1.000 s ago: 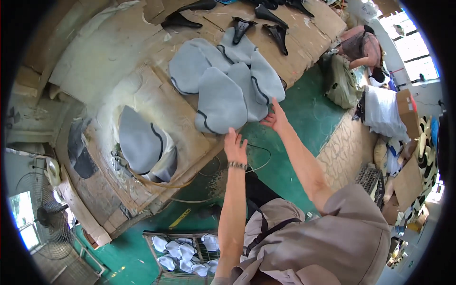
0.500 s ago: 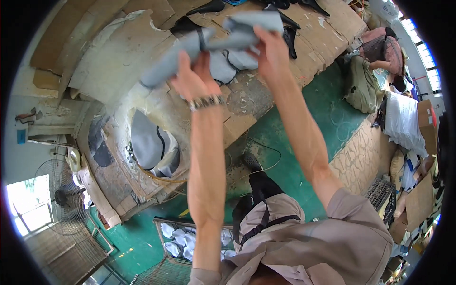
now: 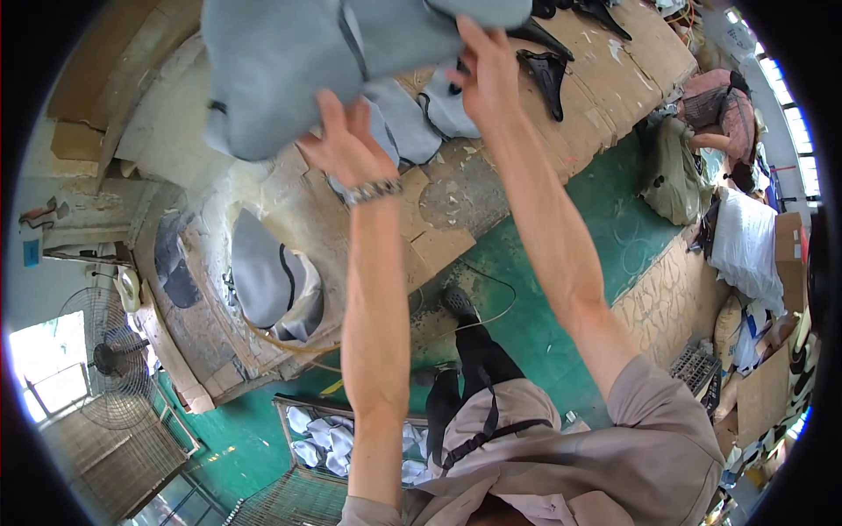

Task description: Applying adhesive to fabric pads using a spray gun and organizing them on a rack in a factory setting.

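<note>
A large grey piece of soft sheet material [image 3: 281, 79] with dark seams is stretched across the far edge of the view, above the worktable. My left hand [image 3: 351, 153] grips its near edge, with the fingers partly hidden by the piece. My right hand [image 3: 489, 79] pinches the edge farther right. Beyond and below the hands, more grey pieces with dark edging [image 3: 405, 124] lie overlapping on the table. Another grey piece [image 3: 261, 273] rests in a pale round hollow at the table's near left.
Black pointed shells [image 3: 545, 81] lie on the cardboard-covered table [image 3: 614, 96]. A wire crate [image 3: 279, 421] with several pale grey pieces stands on the green floor near my legs. A fan [image 3: 105, 358] is at left. At far right a person [image 3: 715, 101] bends beside a sack [image 3: 671, 162].
The grey piece has turned from edge-on to broad side facing me and shifted farther away and left. Both hands still hold it. The view has tilted slightly.
</note>
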{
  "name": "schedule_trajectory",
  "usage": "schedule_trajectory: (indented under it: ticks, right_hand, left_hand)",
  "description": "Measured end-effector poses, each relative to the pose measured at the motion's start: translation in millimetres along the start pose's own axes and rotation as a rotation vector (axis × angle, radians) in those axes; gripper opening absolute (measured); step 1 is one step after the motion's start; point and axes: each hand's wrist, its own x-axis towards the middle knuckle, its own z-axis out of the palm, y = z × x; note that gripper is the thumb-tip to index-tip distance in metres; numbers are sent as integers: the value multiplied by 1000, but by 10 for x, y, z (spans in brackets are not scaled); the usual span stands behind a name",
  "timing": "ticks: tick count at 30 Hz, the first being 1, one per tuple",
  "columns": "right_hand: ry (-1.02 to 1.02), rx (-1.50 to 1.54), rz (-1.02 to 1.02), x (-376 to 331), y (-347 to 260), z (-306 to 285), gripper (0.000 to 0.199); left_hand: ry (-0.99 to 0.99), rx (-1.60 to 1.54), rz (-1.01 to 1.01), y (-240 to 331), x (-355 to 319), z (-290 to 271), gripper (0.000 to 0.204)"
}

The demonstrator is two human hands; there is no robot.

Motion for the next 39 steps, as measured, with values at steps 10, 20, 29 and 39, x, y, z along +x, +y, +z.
schedule_trajectory:
  ticks: [10, 20, 29, 39]
  right_hand:
    - [286, -102, 225, 213, 2124, -1388, 24]
    - [189, -24, 43, 569, 1158, -323, 13]
    - [-298, 153, -229, -1290, -915, 1738, 25]
    - [-751, 382, -192, -4657, -883, 2952, 19]
  left_hand:
    - [269, 186, -134, -1726, 141, -1406, 74]
    - [196, -226, -149, -851, 588, -393, 43]
    - [-245, -375, 367, 1945, -71, 293, 30]
    - [-97, -422, 820, 4933, -2064, -1788, 37]
